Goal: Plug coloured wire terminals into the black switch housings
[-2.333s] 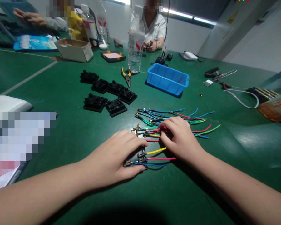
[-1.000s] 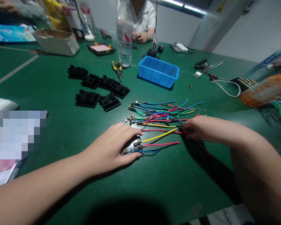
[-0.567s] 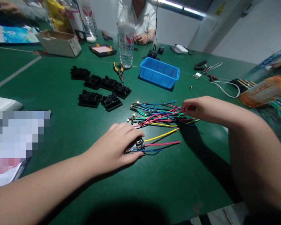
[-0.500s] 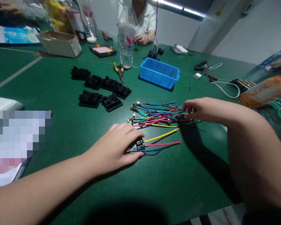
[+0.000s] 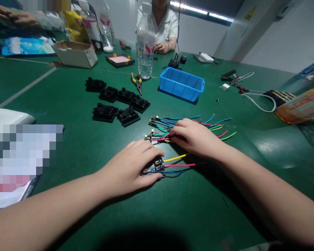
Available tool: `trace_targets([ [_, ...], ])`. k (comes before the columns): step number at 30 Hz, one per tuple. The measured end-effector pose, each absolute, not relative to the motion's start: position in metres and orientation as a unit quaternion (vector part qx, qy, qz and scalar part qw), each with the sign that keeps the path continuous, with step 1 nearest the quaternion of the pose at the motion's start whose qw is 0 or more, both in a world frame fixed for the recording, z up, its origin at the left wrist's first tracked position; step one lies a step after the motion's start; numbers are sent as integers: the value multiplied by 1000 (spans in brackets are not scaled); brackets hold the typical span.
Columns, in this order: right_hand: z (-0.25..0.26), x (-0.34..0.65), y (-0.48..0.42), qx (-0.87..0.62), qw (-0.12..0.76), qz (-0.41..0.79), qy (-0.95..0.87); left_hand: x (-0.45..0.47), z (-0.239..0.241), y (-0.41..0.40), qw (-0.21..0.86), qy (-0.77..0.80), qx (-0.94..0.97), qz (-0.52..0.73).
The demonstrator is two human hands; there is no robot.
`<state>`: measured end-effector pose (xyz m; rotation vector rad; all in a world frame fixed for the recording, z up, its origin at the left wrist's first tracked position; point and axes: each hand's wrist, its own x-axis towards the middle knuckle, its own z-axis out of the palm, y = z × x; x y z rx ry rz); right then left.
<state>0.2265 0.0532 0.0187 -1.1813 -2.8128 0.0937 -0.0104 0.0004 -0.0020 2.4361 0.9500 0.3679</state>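
Note:
My left hand (image 5: 138, 161) is wrapped round a dark plastic socket module (image 5: 152, 168) and holds it against the green table. A yellow wire (image 5: 174, 158), a red wire (image 5: 180, 165) and a blue wire (image 5: 172, 172) run out to the right from its metal contacts. Above it lies a loose bundle of coloured wires (image 5: 161, 126) with small metal terminals on their left ends. My right hand (image 5: 191, 136) bends over the middle of this bundle, fingers curled and pinched on wires there. Its fingertips are partly hidden, so the exact wire cannot be made out.
Several black plastic modules (image 5: 128, 116) lie left of a blue bin (image 5: 181, 85). Yellow-handled pliers (image 5: 137, 83) rest by a water bottle (image 5: 146, 45). A cardboard box (image 5: 75, 55) stands farther back. Across the table sits a person (image 5: 161, 35). An orange-wrapped package (image 5: 300, 104) is at right.
My right hand has moved left from the bundle's right end to its middle, and free wire ends now show at right. My left hand still holds the socket module. The view has shifted slightly.

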Motion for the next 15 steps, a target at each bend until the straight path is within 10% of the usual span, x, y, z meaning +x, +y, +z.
trace_targets([
  [15, 14, 234, 53, -365, 202, 84, -905, -10, -2, 1, 248, 346, 894, 140],
])
